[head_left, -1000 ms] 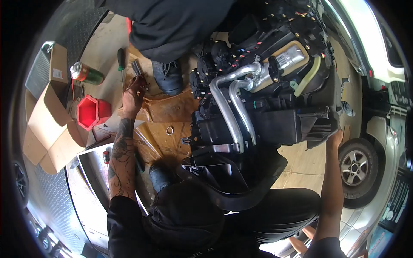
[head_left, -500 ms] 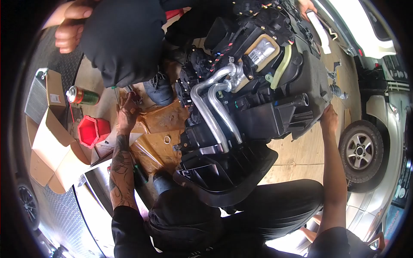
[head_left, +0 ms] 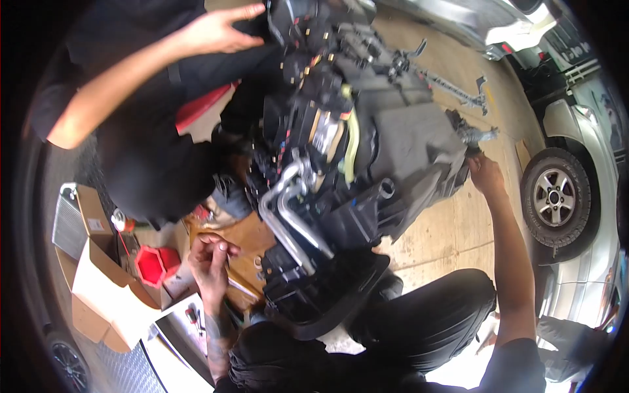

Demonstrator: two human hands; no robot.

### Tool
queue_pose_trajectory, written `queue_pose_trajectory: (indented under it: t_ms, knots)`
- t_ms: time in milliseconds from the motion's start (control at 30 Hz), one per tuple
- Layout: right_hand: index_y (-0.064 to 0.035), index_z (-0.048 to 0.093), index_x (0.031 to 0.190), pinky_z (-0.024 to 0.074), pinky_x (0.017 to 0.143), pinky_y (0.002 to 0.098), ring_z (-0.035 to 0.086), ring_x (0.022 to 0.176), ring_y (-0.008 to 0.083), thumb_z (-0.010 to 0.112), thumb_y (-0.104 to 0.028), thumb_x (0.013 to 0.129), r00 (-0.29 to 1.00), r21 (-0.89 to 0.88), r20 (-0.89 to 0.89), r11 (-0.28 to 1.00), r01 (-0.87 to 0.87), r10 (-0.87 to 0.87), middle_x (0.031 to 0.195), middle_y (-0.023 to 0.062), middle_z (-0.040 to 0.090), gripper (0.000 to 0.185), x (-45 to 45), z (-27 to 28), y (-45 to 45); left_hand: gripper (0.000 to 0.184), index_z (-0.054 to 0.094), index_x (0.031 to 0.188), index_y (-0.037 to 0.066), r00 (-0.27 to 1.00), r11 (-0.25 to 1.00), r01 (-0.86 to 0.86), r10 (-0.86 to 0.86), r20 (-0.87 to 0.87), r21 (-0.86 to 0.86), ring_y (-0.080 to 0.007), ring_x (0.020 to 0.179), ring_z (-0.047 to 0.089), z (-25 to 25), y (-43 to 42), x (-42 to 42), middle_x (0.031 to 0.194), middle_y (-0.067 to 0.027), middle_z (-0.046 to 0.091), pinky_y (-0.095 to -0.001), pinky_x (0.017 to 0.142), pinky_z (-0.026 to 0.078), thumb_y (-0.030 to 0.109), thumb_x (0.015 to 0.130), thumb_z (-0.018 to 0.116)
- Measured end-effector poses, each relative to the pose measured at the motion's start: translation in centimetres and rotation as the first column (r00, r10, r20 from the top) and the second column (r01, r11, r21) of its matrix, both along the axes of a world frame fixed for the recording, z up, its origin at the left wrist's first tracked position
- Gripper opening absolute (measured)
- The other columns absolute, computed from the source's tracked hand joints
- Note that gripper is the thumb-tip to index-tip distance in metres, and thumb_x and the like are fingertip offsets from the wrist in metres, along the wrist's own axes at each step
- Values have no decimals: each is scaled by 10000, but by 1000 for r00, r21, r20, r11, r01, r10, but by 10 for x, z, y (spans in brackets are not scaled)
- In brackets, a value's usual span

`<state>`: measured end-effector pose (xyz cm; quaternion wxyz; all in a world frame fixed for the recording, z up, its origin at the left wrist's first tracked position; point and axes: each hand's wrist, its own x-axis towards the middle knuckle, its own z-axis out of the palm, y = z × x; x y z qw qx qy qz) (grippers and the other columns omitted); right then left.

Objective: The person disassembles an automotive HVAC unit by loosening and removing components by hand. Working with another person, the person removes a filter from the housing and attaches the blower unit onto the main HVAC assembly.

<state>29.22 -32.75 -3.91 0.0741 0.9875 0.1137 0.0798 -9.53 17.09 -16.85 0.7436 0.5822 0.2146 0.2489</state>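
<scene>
A large black plastic housing unit [head_left: 419, 144] with two bent silver pipes [head_left: 288, 226] stands tilted in the middle, between my knees and a co-worker. My right hand [head_left: 486, 173] grips its lower right corner, fingers wrapped round the edge. To the left of the pipes, my left hand [head_left: 211, 259] is raised above the brown paper [head_left: 242, 239] on the floor, away from the unit. Its fingers are curled towards the thumb; whatever is between them, if anything, is too small to make out.
Opposite me a co-worker leans in, one hand [head_left: 229, 29] at the unit's top. To the left are a red hexagonal container [head_left: 157, 265], an opened cardboard box [head_left: 105, 288] and a spray can [head_left: 122, 221]. A vehicle wheel [head_left: 555, 196] stands at the right.
The unit has tilted and shifted left in view. My left hand has lifted away from the tools on the floor. The co-worker's head has lowered and their arm now reaches to the unit.
</scene>
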Motion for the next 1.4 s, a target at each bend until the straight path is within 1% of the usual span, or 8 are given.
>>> queue_pose_trajectory:
  t_ms: [133, 267, 333, 467, 567, 733, 767, 1400]
  knots:
    - [13, 723, 898, 542, 809, 507, 706, 945, 429, 662, -314, 948, 979, -98, -104, 982, 163, -173, 925, 239, 727, 337, -58, 80, 38, 175, 636, 972, 52, 976, 990, 126, -136, -169, -71, -65, 534, 558, 56, -9, 35, 687, -11, 640, -214, 465, 409, 208, 1051, 641]
    - [29, 732, 875, 556, 753, 434, 734, 840, 359, 699, -229, 922, 989, 249, -149, 968, 32, 6, 824, 200, 727, 264, -131, 154, 110, 309, 649, 832, 34, 889, 970, 240, -236, -392, -40, -48, 553, 545, 107, -18, 81, 684, -10, 649, -218, 497, 406, 263, 1037, 670]
    - [-7, 747, 965, 569, 766, 395, 745, 898, 346, 741, -200, 918, 934, 382, -99, 880, -282, 343, 871, 166, 748, 199, -152, 167, 141, 251, 661, 889, 8, 896, 933, 315, -233, -379, 172, -37, 644, 559, 113, -20, 96, 698, 6, 642, -220, 578, 422, 220, 1021, 687]
    - [-80, 644, 1308, 478, 1013, 474, 610, 1247, 396, 727, -309, 942, 796, 215, 124, 767, -605, 593, 1387, 190, 614, 440, -128, 130, 180, 113, 687, 1026, -12, 918, 874, 340, -229, -323, 348, -43, 730, 571, 134, -20, 117, 790, 8, 650, -240, 662, 467, 76, 959, 709]
    - [-94, 591, 1401, 404, 1088, 509, 536, 1344, 406, 672, -371, 970, 807, 357, 46, 745, -564, 589, 1472, 188, 543, 518, -116, 86, 184, 132, 697, 1054, -15, 930, 880, 315, -211, -301, 355, -43, 717, 574, 125, -21, 129, 778, 4, 659, -235, 657, 470, 44, 936, 708]
    - [-86, 578, 1438, 367, 1120, 471, 522, 1370, 389, 558, -382, 1008, 769, 388, 116, 684, -618, 629, 1466, 192, 548, 522, -96, 65, 180, 122, 683, 1054, -26, 931, 736, 324, -136, -340, 594, -61, 713, 583, 122, -29, 138, 815, -27, 668, -240, 655, 472, 29, 947, 704]
    - [-85, 581, 1436, 365, 1122, 473, 520, 1371, 389, 529, -374, 1013, 758, 402, 166, 658, -636, 631, 1466, 195, 549, 515, -93, 60, 180, 128, 689, 1014, -22, 935, 739, 302, -106, -339, 602, -243, 726, 733, 125, -35, 138, 831, -169, 728, -336, 654, 547, 56, 921, 732]
    - [-70, 619, 1378, 371, 1051, 479, 562, 1226, 351, 537, -511, 905, 655, 269, 246, 599, -754, 714, 1347, 200, 573, 652, -76, 42, 177, 110, 676, 1005, -12, 989, 532, 127, 1, -151, 837, -262, 749, 663, 86, -54, 132, 920, -140, 638, -355, 655, 530, -21, 904, 717]
